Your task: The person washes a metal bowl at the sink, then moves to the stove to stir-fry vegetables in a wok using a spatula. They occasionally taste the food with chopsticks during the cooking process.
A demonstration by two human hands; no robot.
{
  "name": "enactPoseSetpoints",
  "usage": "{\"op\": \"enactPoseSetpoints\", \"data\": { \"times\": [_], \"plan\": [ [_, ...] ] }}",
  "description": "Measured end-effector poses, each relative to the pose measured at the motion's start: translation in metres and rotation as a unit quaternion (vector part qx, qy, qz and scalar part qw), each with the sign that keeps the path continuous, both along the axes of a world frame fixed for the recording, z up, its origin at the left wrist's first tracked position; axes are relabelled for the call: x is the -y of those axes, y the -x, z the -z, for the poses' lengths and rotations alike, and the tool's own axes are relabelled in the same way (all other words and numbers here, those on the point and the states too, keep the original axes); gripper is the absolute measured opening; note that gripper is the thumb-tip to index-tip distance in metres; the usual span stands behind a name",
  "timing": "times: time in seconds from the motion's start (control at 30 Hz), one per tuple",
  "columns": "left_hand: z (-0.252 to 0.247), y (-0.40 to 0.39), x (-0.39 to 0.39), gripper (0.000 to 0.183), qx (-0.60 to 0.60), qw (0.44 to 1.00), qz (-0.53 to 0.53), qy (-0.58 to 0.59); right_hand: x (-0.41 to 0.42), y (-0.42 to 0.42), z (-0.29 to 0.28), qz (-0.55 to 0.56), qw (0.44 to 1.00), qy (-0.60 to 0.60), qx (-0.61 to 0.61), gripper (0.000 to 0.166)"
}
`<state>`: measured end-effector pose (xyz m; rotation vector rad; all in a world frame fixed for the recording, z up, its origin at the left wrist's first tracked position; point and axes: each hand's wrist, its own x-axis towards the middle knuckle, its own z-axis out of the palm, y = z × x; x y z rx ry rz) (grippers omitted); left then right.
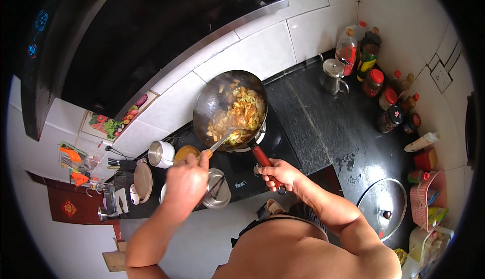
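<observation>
A dark wok (206,106) sits tilted over the black gas stove (280,142), with sliced vegetables and other browned pieces (242,108) in it. My right hand (278,174) appears on the right side of the view, but the arm on the left of the picture is my left arm; that left hand (187,180) grips the handle of a metal spatula (223,139), whose blade is in the food. My right hand is closed around the wok's red handle (261,156).
Sauce bottles (345,49), red-lidded jars (373,83) and a metal pot (333,76) stand along the right wall. A glass lid (382,203) lies on the right counter. Left of the stove are a white pot (162,154) and a round board (143,182). A range hood (170,25) hangs above.
</observation>
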<state>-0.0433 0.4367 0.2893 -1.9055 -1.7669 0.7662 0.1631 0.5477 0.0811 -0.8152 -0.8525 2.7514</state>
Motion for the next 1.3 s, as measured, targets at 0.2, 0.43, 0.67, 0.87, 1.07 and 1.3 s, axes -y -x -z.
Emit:
{"op": "enactPoseSetpoints", "data": {
  "times": [0.2, 0.43, 0.67, 0.87, 1.07, 1.3],
  "plan": [
    [-0.034, 0.004, -0.017, 0.029, 0.126, 0.973, -0.182, -0.069, -0.003, -0.002, 0.003, 0.009, 1.0, -0.014, 0.008, 0.017],
    [-0.08, 0.084, -0.07, 0.018, 0.141, 0.969, -0.175, -0.101, -0.001, -0.002, 0.0, 0.006, 1.0, -0.022, 0.008, 0.017],
    [-0.034, 0.156, -0.142, 0.02, 0.171, 0.947, -0.257, -0.09, 0.002, -0.001, -0.001, -0.001, 1.0, -0.016, 0.008, 0.02],
    [-0.004, 0.154, -0.163, 0.026, 0.388, 0.901, -0.185, -0.062, 0.003, 0.001, 0.004, -0.008, 0.999, -0.028, 0.016, 0.018],
    [-0.01, 0.114, -0.115, 0.036, 0.272, 0.962, -0.031, -0.004, 0.003, -0.001, 0.0, 0.002, 0.999, -0.028, 0.017, 0.018],
    [-0.047, 0.099, -0.041, 0.039, 0.157, 0.986, 0.054, -0.032, 0.004, 0.0, 0.003, 0.009, 1.0, -0.009, 0.003, 0.02]
  ]
}}
